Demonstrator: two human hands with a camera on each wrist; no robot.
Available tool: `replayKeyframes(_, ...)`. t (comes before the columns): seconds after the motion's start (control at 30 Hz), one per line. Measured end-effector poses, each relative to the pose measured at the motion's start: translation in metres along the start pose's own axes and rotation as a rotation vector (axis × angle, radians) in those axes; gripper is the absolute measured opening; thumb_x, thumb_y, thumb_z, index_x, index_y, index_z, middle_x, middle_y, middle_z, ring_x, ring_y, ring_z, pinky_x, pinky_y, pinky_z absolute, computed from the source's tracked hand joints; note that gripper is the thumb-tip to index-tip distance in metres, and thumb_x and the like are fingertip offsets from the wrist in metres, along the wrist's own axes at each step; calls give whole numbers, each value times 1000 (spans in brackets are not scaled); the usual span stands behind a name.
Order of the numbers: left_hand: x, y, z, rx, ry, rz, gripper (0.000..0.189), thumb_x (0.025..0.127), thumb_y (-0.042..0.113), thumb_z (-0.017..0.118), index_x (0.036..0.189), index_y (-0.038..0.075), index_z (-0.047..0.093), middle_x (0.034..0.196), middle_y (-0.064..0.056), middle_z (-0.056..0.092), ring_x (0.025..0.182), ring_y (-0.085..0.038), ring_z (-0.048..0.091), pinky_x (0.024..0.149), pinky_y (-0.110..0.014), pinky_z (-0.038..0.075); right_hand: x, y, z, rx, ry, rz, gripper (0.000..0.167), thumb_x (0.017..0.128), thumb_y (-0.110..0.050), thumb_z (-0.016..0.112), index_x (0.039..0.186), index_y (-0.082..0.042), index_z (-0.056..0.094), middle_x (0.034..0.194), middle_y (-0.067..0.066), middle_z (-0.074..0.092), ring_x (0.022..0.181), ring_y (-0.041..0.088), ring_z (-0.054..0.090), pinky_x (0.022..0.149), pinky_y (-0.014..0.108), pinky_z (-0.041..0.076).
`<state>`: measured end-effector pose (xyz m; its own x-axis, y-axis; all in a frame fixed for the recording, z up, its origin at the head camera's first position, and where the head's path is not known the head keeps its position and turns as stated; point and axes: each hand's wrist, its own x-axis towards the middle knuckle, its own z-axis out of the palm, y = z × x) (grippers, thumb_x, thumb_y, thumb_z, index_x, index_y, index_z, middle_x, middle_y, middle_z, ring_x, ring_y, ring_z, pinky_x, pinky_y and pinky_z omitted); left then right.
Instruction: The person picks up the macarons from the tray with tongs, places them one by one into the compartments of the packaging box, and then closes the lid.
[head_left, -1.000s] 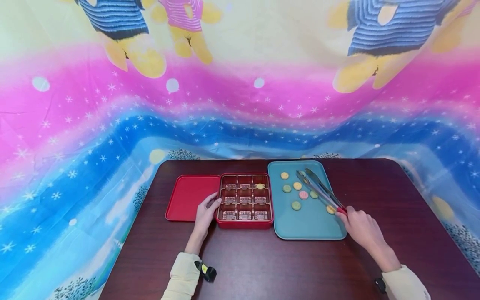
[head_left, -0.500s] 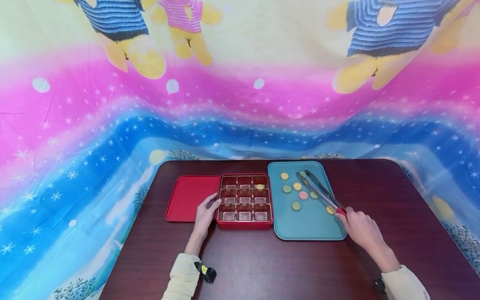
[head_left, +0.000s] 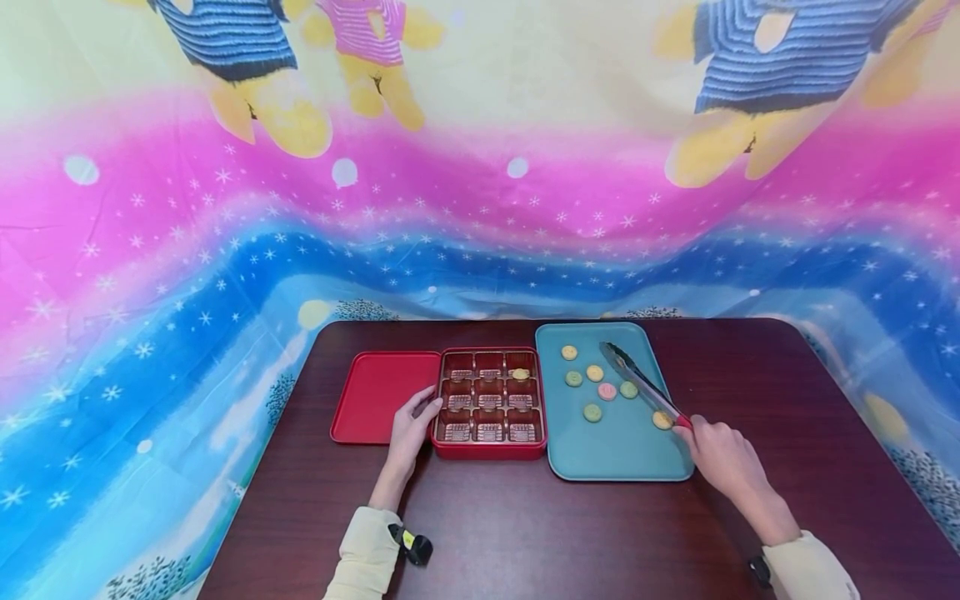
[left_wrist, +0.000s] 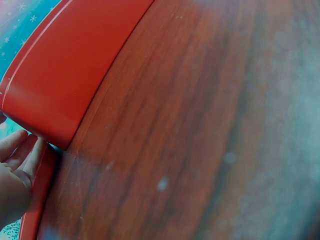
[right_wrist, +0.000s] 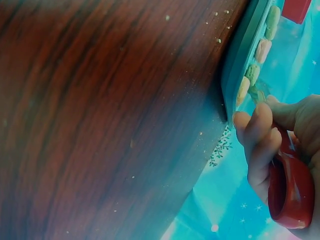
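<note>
Gripping the red-handled tongs [head_left: 647, 386], the right hand [head_left: 723, 454] has its fingers curled around the handles at the right edge of the teal tray [head_left: 615, 454]. The tongs slant over the tray with their arms close together; whether the tips touch anything, I cannot tell. On the tray lie a pink cookie [head_left: 607, 391], three green cookies [head_left: 592, 412] and three yellow cookies [head_left: 595, 373] (one of the yellow ones sits just beside the tongs, near the hand). The left hand [head_left: 407, 433] touches the left side of the red box [head_left: 490, 451] with extended fingers. Another yellow cookie [head_left: 520, 374] occupies the right-hand compartment of the box's far row. A flat red lid [head_left: 382, 392] lies just left of the box on the dark wooden table [head_left: 487, 525].
</note>
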<state>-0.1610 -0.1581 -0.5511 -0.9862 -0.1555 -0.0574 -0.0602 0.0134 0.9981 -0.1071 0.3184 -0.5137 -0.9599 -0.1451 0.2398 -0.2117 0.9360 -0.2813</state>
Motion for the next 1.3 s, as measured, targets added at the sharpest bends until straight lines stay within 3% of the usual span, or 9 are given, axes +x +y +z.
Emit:
replayKeyframes(0.3, -1, 1, -1, -6, 2, -12, 46, 101, 17, 68, 141, -2, 60, 137, -25, 62, 123, -28, 60, 88, -20, 51, -1, 1, 0, 14, -37, 24, 27, 96, -12, 74, 84, 1, 54, 59, 2, 35, 45, 15, 35, 41, 28, 34)
replayKeyframes(0.57, -1, 1, -1, -25, -22, -48, 48, 103, 17, 66, 146, -3, 55, 139, -29, 59, 122, -34, 61, 83, -24, 55, -1, 1, -1, 27, -32, 16, 27, 96, -12, 74, 84, 0, 53, 58, 2, 35, 45, 14, 35, 41, 27, 34)
replayKeyframes(0.7, -6, 14, -1, -21, -33, -56, 47, 103, 12, 64, 145, -7, 54, 139, -32, 58, 123, -37, 60, 84, -26, 56, 1, 0, -5, 30, 2, -2, 28, 95, -11, 74, 81, -1, 51, 58, 1, 34, 44, 14, 34, 41, 27, 34)
replayKeyframes(0.87, -16, 36, 1, -2, -34, -49, 45, 102, 10, 64, 142, -8, 56, 138, -31, 59, 123, -33, 60, 88, -25, 54, 4, -3, -9, 36, 13, -8, 28, 96, -10, 74, 81, -2, 51, 58, 1, 34, 44, 14, 34, 41, 27, 34)
replayKeyframes(1.3, -19, 38, 1, -5, -31, -28, 44, 102, 9, 64, 141, -9, 56, 138, -30, 59, 124, -31, 59, 89, -22, 52, 1, -2, -13, 44, -79, 52, 30, 98, -15, 72, 79, -2, 52, 59, 2, 36, 46, 15, 37, 43, 30, 35)
